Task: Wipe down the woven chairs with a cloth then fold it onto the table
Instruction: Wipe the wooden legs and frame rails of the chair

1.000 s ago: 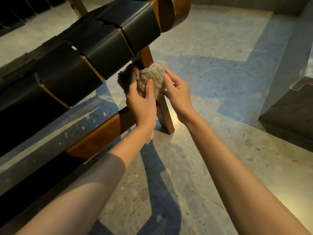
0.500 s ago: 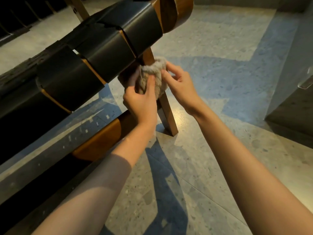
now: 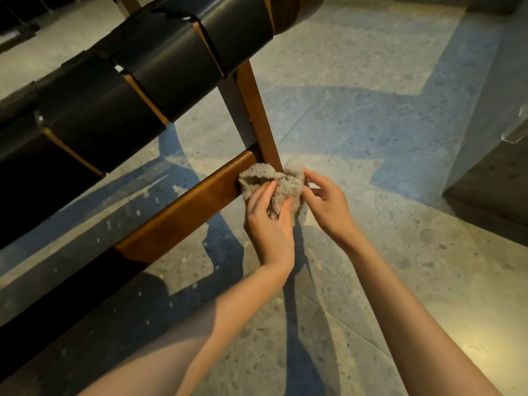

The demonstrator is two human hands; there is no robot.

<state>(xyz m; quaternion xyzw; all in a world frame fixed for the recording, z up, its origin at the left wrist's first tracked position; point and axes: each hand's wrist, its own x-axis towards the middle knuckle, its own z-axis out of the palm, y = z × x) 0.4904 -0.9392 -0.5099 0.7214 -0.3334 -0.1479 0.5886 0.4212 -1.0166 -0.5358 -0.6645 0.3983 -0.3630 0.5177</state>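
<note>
Change: the crumpled grey terry cloth (image 3: 274, 184) has travelled from just under the seat down the slanted brown wooden leg (image 3: 254, 110) to its joint with the lower wooden rail (image 3: 185, 207).
Meaning: leg pass is near its end; the rail is probably next, and folding is not yet begun.
Left hand (image 3: 270, 224): fingers and thumb clamp the cloth against the joint.
Right hand (image 3: 328, 204): fingertips pinch the cloth's right edge.
Cloth: thick, fluffy pile, bunched.
Seat: broad black woven straps (image 3: 177, 61), smooth, slight sheen, wrapped over a rounded frame.
Floor: speckled grey stone (image 3: 371, 252).
</note>
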